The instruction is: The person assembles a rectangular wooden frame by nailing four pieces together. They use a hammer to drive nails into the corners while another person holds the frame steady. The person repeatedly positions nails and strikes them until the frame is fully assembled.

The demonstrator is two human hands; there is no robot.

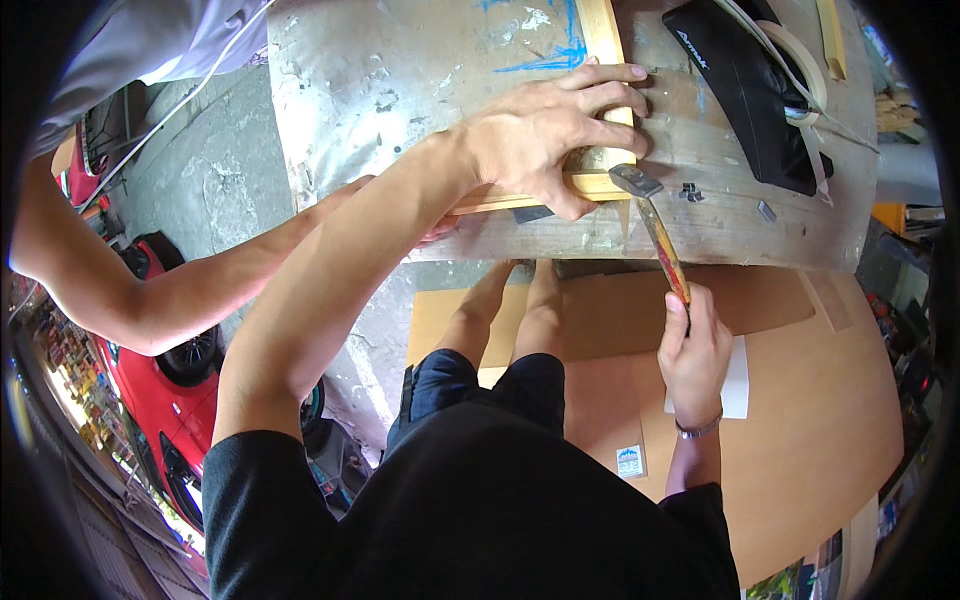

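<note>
My left hand spreads over the corner of a light wooden frame. Its fingertips bend over the outer edge of one strip, and the thumb lies across the near strip, gripping the corner against the worktable. In my right hand is a hammer, held by its worn red and yellow handle. The hammer's dark head is right by the outside of the frame corner. A co-worker's hand, partly hidden behind my left forearm, is at the left end of the near strip.
Small dark metal pieces lie right of the frame. Beyond them are a black pouch, a pale ring-shaped roll and a white cable. Large brown boards are below the table's near edge. A red car stands at left.
</note>
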